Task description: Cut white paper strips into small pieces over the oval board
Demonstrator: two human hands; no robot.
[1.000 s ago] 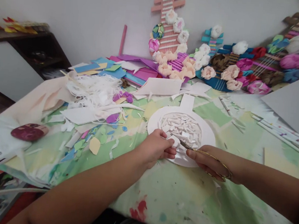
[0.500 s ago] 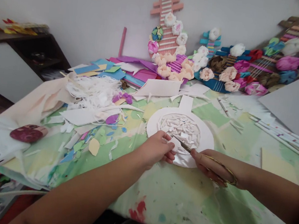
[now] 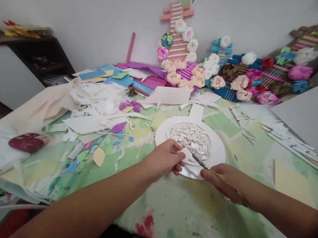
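Note:
My left hand pinches a small piece of white paper over the near left part of a round white cutout. My right hand is closed on gold-handled scissors, their blades pointing left at that paper. Many small white paper bits fill the ring in the middle of the cutout, and a short white tab sticks out at its far side. The hands hide the cutout's near left edge.
Behind stand paper guitars with crepe flowers. A tangle of white string, coloured paper sheets and leaf-shaped scraps lie left. White paper sticks and a cream sheet lie right. A dark red pouch sits far left.
The scissors have turned in my right hand, their handles now seen more edge-on. My left hand keeps its pinch on the white paper in nearly the same place. The view has shifted slightly.

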